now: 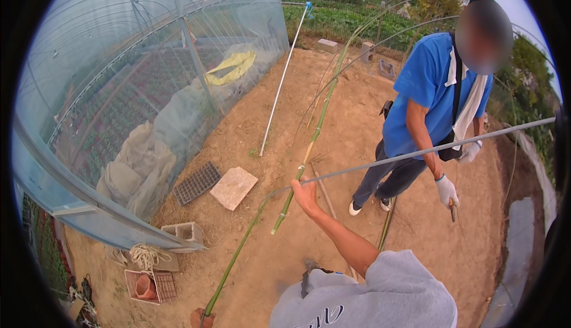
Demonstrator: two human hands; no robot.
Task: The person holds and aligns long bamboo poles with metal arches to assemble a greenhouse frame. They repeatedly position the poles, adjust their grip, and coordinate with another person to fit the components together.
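Note:
At the lower left, my left hand (pixel 202 318) is closed on the near end of a green bamboo strip (pixel 239 249). The strip bends up towards the middle, where it meets a long grey length (pixel 428 149) running off to the right; whether they are one piece I cannot tell. My right hand (pixel 305 196), arm outstretched, is closed on the strip at that point, its fingertips partly hidden. Another jointed green bamboo pole (pixel 324 111) crosses close by my right hand and stretches away towards the far fence.
A person in a blue shirt (pixel 425 72) stands at the right, a gloved hand (pixel 447 191) holding a small tool. A plastic-covered greenhouse (pixel 148 24) fills the left. Nearby are a white pole (pixel 285 78), seedling tray (pixel 197 183), flat slab (pixel 234 188), concrete block (pixel 183 233) and crate (pixel 166 286).

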